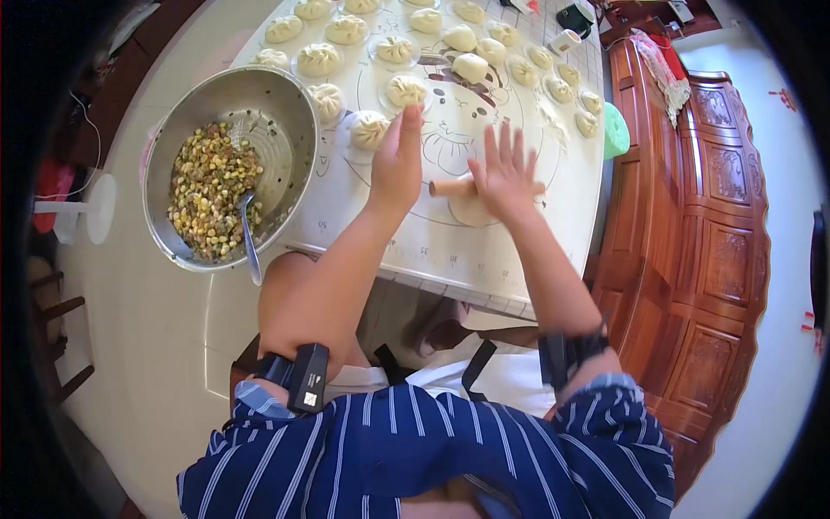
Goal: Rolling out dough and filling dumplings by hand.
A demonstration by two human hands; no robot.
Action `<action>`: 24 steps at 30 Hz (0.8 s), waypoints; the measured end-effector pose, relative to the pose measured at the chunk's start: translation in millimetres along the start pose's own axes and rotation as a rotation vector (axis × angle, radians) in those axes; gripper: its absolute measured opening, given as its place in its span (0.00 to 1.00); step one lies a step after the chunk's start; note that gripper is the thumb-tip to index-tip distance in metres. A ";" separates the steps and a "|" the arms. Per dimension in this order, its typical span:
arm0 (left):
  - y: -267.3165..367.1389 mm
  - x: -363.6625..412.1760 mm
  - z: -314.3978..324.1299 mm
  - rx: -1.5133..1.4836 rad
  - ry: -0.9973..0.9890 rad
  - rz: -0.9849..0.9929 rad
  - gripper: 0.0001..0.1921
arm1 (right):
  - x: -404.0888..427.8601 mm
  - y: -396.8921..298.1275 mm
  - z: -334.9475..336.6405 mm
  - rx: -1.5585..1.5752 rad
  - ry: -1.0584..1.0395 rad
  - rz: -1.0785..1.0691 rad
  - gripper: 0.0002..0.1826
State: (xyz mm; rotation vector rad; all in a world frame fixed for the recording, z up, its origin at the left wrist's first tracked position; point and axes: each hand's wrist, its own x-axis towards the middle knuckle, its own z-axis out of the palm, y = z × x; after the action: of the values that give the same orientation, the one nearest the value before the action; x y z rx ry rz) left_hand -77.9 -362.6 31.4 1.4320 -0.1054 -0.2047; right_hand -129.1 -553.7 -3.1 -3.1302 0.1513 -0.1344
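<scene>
My right hand [509, 178] lies palm down with fingers spread on a small wooden rolling pin [452, 188], which rests across a flat round of dough [472, 211]. My left hand [399, 159] is raised over the mat, beside a pleated bun [369, 130], thumb upward; whether its fingers hold anything cannot be told. Several pleated buns [320, 60] sit on small round liners across the printed white mat [454, 250]. Behind the rolling pin lie a few smooth dough balls [470, 67]. At the left, a steel bowl [295, 168] contains a chopped corn filling [211, 194] and a metal spoon [249, 240].
A white cup [564, 41] and a dark mug [576, 19] stand at the table's far right corner. Smaller shaped buns [559, 89] line the right side of the mat. A green plastic item [616, 131] is at the right edge, near a carved wooden bench [700, 233].
</scene>
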 end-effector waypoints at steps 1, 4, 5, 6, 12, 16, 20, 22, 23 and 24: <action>1.3 0.4 2.4 0.016 -0.016 0.000 0.37 | -3.4 0.5 -1.0 0.010 -0.017 -0.010 0.36; -4.4 -4.3 -4.3 0.131 -0.015 0.083 0.36 | -28.5 6.5 3.9 0.041 -0.081 -0.024 0.37; -4.3 -2.3 -5.4 0.162 0.003 0.120 0.35 | -50.8 8.7 4.1 0.053 -0.123 0.000 0.37; -2.4 0.0 -7.3 0.171 0.015 0.091 0.37 | -50.9 6.3 0.3 0.055 -0.148 0.024 0.37; -10.2 -0.8 1.2 0.109 0.039 0.091 0.33 | 7.2 -8.2 -7.0 0.079 -0.104 0.103 0.38; -23.0 4.3 -20.9 0.266 -0.087 0.039 0.32 | -56.5 3.9 -2.2 0.302 0.004 0.035 0.38; -30.7 3.4 -5.1 0.387 -0.166 0.132 0.26 | -83.8 32.5 -14.0 0.469 0.111 -0.065 0.29; -28.6 -4.1 17.1 0.601 -0.203 0.038 0.26 | -100.6 42.6 -9.9 0.426 0.195 -0.141 0.25; -27.0 -6.1 25.8 0.709 -0.219 -0.008 0.25 | -107.8 46.0 -7.1 0.404 0.238 -0.180 0.23; -25.0 -2.8 33.1 0.799 -0.237 -0.002 0.28 | -111.7 49.0 -7.0 0.417 0.242 -0.163 0.23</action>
State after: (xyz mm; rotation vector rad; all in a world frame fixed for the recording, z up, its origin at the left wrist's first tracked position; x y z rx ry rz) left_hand -89.1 -397.4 11.3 2.1974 -0.4145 -0.3579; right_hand -245.2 -591.8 -6.1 -2.6961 -0.1183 -0.4791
